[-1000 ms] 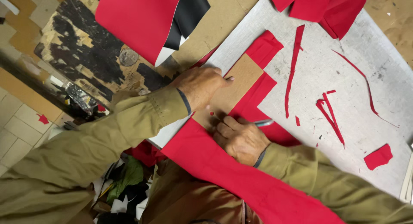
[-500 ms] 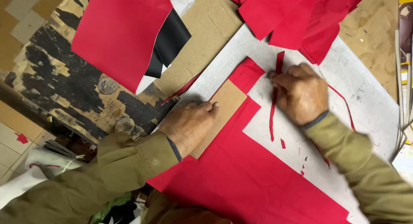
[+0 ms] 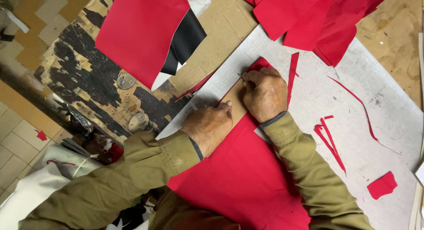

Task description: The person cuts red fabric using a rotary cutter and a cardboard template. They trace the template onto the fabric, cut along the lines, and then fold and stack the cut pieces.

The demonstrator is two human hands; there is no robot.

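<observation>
A brown cardboard template [image 3: 236,105] lies on a large red sheet [image 3: 238,177] spread over a grey cutting board [image 3: 375,119]. My left hand [image 3: 210,124] presses down on the template's near edge with curled fingers. My right hand [image 3: 265,95] is closed around a small blade [image 3: 241,75], whose metal tip shows at the template's far corner, against the red sheet. Most of the template is hidden under both hands. A long cut red strip [image 3: 292,75] lies just right of my right hand.
A red sheet [image 3: 141,31] over a black one [image 3: 185,40] lies on a worn wooden table [image 3: 88,84], beside a big cardboard sheet [image 3: 221,40]. A pile of red pieces [image 3: 318,18] sits at the top. Thin red strips [image 3: 329,139] and a red scrap [image 3: 382,186] litter the board.
My right hand went from the template's near side out to the red strip, then back to the template's far corner. My left hand stayed pressed on the template.
</observation>
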